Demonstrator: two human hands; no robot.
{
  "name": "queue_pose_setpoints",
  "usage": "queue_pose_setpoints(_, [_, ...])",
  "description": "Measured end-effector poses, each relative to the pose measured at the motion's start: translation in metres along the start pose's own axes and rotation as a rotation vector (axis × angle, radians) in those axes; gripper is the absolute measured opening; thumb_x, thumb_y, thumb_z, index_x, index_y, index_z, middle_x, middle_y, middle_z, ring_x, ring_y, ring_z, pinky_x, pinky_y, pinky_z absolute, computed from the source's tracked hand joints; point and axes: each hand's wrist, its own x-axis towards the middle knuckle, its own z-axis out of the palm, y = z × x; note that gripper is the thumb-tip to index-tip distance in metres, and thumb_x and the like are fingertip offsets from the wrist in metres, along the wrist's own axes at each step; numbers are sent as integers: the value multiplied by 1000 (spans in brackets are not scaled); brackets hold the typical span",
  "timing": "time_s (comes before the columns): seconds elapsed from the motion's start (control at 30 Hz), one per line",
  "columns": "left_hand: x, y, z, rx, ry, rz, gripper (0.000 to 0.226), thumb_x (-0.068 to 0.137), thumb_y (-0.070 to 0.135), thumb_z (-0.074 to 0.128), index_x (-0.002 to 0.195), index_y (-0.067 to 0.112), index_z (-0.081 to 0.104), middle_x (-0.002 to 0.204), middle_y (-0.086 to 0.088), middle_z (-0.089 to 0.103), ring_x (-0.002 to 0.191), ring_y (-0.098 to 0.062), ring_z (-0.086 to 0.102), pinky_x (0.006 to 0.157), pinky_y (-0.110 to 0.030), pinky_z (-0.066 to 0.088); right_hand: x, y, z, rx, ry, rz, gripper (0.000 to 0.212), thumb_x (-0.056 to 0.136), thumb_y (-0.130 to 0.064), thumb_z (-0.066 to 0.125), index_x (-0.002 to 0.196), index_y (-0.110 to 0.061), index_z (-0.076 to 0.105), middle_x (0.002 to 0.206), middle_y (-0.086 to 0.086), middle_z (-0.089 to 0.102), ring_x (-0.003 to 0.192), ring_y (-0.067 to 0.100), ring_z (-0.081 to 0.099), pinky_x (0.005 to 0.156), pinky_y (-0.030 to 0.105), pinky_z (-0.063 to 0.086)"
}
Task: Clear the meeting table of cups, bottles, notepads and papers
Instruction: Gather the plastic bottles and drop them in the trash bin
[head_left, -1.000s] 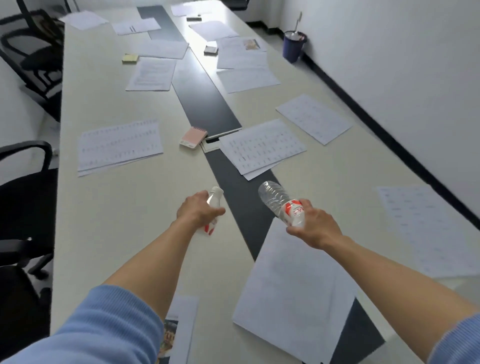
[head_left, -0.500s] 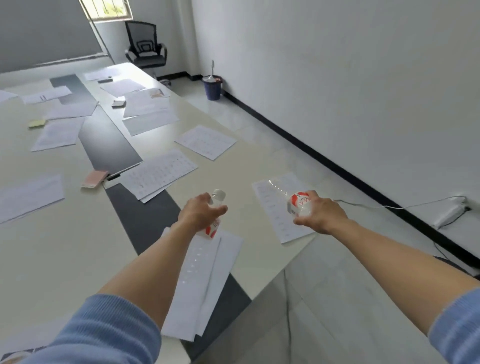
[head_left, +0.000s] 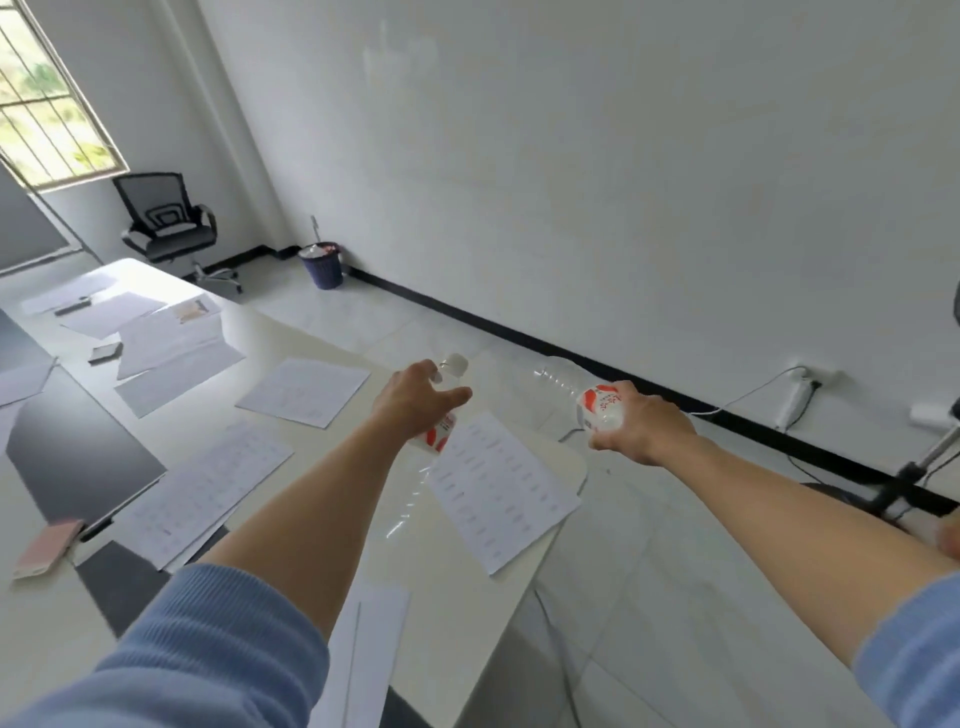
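Bottles in both hands, that's the picture right now. Left hand (head_left: 415, 402) wraps fingers and thumb round the middle of a clear plastic bottle (head_left: 440, 434). Its white cap pokes out at twelve o'clock above the knuckles, and the red-and-white label shows below. Right hand (head_left: 641, 423), over at three o'clock, curls round the labelled part of a second bottle (head_left: 597, 405), which is tilted with its clear body pointing toward ten o'clock. Both are up in the air, one above the meeting table (head_left: 467, 597), the other out past its corner over the floor. They look see-through, so I'd judge them empty or nearly so: very light, thin-walled, easy to dent, a bit slick. The label band is the sensible hold, firm but no crushing. Printed sheets (head_left: 498, 488) lie on the table beneath, with more at nine o'clock. A blue waste bin (head_left: 322, 266) stands by the wall at eleven o'clock, well apart, and that's the likely drop-off.
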Motion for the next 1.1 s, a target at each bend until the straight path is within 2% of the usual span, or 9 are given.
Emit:
queue_pose_setpoints(0.07, [16, 22, 8, 13, -34, 41, 54, 82, 53, 64, 122, 18, 55, 93, -4, 59, 69, -15, 59, 59, -28, 47, 7, 12, -8, -2, -2, 16, 89, 70, -59, 73, 142, -26, 31, 116, 7, 61, 99, 29, 60, 76, 33, 48])
queue_pose_setpoints(0.2, [54, 60, 38, 20, -75, 109, 56, 82, 54, 64, 124, 17, 55, 92, -4, 59, 71, -16, 61, 67, -32, 52, 32, 42, -23, 9, 4, 54, 88, 70, -58, 73, 141, -27, 32, 117, 5, 61, 99, 28, 60, 75, 33, 48])
queue_pose_setpoints(0.37, [116, 112, 77, 13, -144, 164, 58, 81, 54, 65, 125, 17, 53, 98, -5, 59, 77, -19, 62, 71, -35, 56, 92, 89, -36, 24, 6, 104, 87, 68, -60, 73, 139, -27, 35, 115, 6, 62, 97, 29, 61, 82, 37, 52])
queue_pose_setpoints(0.43, [152, 135, 95, 20, -147, 166, 58, 81, 53, 66, 124, 17, 54, 99, -4, 58, 80, -20, 62, 74, -37, 57, 131, 111, -39, 26, -3, 108, 88, 68, -60, 73, 140, -26, 34, 116, 6, 62, 97, 29, 60, 82, 37, 52])
queue_pose_setpoints(0.53, [209, 174, 119, 14, -158, 177, 57, 82, 50, 67, 126, 15, 53, 97, -3, 57, 77, -19, 61, 68, -33, 54, 200, 142, -48, 27, -10, 97, 90, 69, -60, 73, 143, -28, 32, 120, 6, 61, 100, 28, 60, 84, 37, 51])
queue_pose_setpoints(0.67, [291, 236, 141, 12, -136, 170, 54, 82, 48, 67, 123, 14, 55, 94, -2, 58, 84, -22, 64, 81, -40, 57, 295, 182, -81, 18, -21, 92, 91, 68, -58, 75, 143, -28, 31, 120, 4, 61, 98, 26, 61, 82, 36, 52])
queue_pose_setpoints(0.77, [355, 278, 150, -4, -112, 155, 54, 80, 47, 68, 122, 15, 56, 97, -3, 61, 84, -21, 63, 78, -36, 56, 371, 203, -118, -15, -14, 75, 90, 70, -58, 74, 143, -27, 31, 121, 5, 60, 99, 26, 60, 82, 36, 51])
queue_pose_setpoints(0.97, [458, 298, 146, -24, -71, 60, 54, 79, 43, 69, 124, 17, 55, 98, -3, 60, 83, -21, 63, 74, -32, 55, 501, 197, -157, -95, -49, -3, 92, 71, -57, 75, 144, -26, 28, 120, 5, 60, 94, 24, 59, 79, 35, 52])
queue_pose_setpoints(1.1, [539, 284, 141, -56, -25, -11, 56, 79, 46, 68, 125, 18, 55, 101, -4, 62, 84, -22, 65, 78, -38, 58, 594, 166, -157, -136, -69, -95, 90, 73, -57, 74, 144, -26, 28, 118, 4, 59, 91, 22, 58, 75, 32, 51])
